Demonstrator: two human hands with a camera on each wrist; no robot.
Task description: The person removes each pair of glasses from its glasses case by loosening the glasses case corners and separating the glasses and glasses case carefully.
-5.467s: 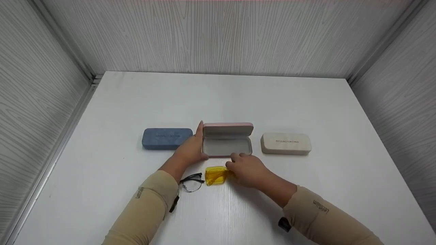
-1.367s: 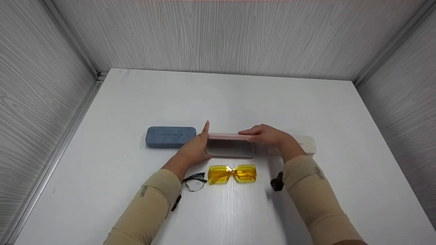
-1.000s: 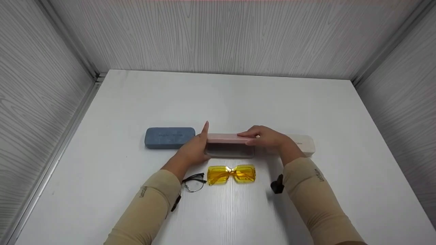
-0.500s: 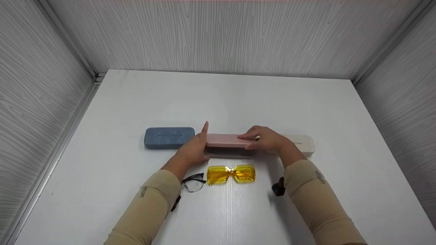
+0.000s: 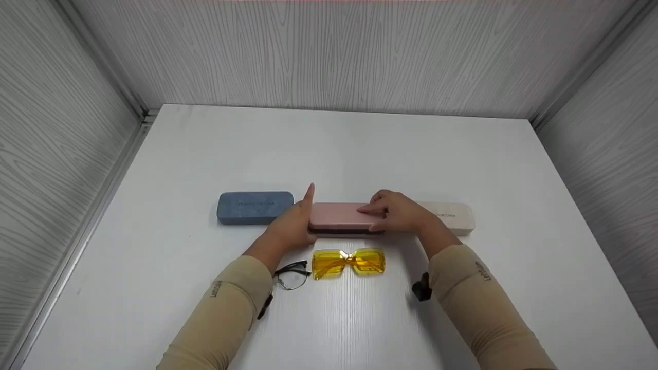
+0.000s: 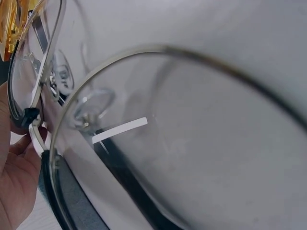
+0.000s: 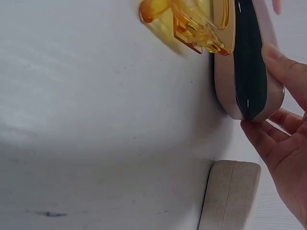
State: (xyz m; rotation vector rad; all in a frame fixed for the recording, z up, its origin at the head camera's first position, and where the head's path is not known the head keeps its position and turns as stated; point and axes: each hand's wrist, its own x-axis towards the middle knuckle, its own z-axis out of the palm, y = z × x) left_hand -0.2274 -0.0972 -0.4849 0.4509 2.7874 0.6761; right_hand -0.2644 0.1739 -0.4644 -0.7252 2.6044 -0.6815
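Note:
In the head view a pink glasses case lies mid-table with its lid lowered to a narrow gap along the front. My left hand grips the case's left end. With thumb and fingers, my right hand holds the lid near its right end; the right wrist view shows the dark gap between lid and base. In front of the case lie yellow sunglasses. Left of these are dark-framed clear glasses, partly hidden by my left arm. Their rim looms large in the left wrist view.
A blue glasses case lies shut to the left of the pink one. To the right is a cream glasses case, partly behind my right hand. Wood-grain panels enclose the white table at the back and sides.
My right hand has gone from the yellow sunglasses to the pink case's lid and swung it down from upright to nearly shut. My left hand has stayed at the case's left end.

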